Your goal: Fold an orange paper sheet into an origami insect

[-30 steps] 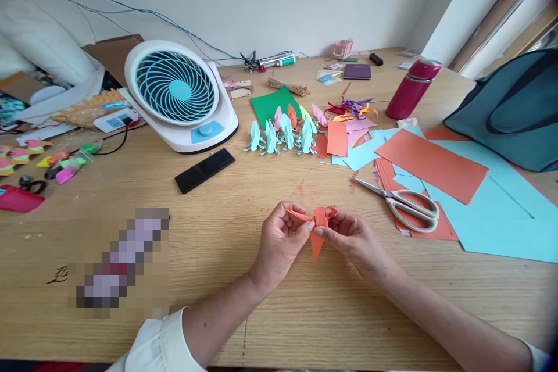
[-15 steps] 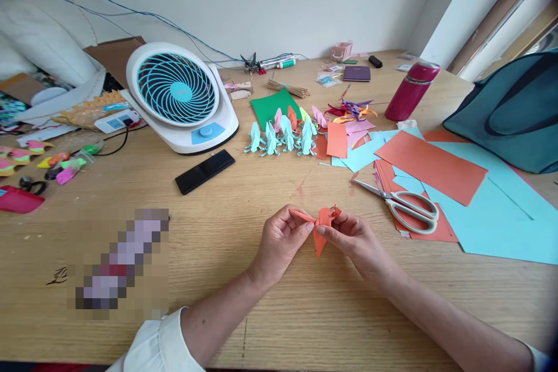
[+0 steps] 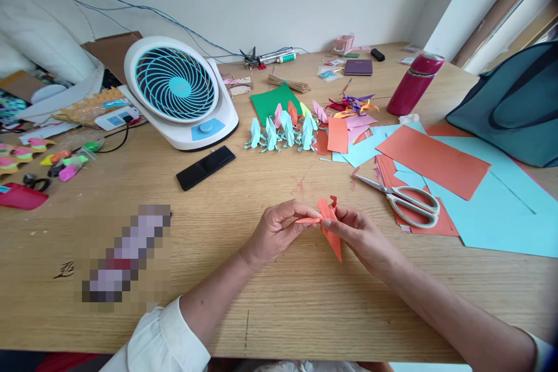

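An orange origami figure [image 3: 332, 237] is held between my two hands above the front middle of the table. My left hand [image 3: 279, 229] pinches a narrow folded strip of it between thumb and fingers. With thumb on the near face and fingers behind, my right hand [image 3: 355, 232] grips its body; a small curled end sticks up beside those fingers. Beyond my hands stand several light blue origami figures [image 3: 286, 129] with thin bent legs, and pink, orange and yellow ones behind them. White-handled scissors [image 3: 412, 204] lie to the right of my right hand, blades partly apart.
A white fan [image 3: 174, 93] and a black phone [image 3: 206, 168] are at the left. Orange sheets [image 3: 436, 160] and light blue paper [image 3: 501, 226] spread at the right, near a red bottle [image 3: 414, 86] and a teal bag [image 3: 510, 110]. Green paper [image 3: 272, 103] lies behind the figures.
The orange figure has turned, its lower point now leaning to the right. My left fingers have shifted along the strip towards the middle, and the strip now lies nearly level.
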`<state>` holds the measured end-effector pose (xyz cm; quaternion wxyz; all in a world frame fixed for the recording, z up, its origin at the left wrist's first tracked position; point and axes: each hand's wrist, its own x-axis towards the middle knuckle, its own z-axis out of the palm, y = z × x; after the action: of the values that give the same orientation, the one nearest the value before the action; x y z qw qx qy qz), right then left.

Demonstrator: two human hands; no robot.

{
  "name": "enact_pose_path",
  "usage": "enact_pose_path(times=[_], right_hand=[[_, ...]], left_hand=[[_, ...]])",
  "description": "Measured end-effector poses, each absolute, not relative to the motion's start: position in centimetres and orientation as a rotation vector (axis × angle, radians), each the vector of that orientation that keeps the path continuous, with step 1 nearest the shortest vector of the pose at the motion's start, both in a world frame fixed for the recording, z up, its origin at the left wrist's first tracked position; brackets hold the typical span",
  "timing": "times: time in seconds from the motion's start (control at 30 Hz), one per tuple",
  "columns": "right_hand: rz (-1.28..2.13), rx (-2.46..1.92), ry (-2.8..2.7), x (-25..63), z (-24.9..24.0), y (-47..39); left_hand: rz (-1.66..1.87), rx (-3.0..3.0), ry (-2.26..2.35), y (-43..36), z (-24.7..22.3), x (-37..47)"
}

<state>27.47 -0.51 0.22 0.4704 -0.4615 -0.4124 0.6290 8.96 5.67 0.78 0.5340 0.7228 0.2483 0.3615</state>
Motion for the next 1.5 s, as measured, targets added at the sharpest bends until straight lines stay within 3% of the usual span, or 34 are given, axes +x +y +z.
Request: enact_pose_path(times=[0.63, 1.5], right_hand=[[1.608, -1.152, -1.177, 27.9, 0.2, -0.7], [1.529, -1.197, -1.202, 27.6, 0.5, -0.8]], left_hand=[[0.855, 2.502, 0.313, 7.1, 2.3, 7.7], [0.889, 2.638, 0.336, 6.7, 2.4, 7.7]])
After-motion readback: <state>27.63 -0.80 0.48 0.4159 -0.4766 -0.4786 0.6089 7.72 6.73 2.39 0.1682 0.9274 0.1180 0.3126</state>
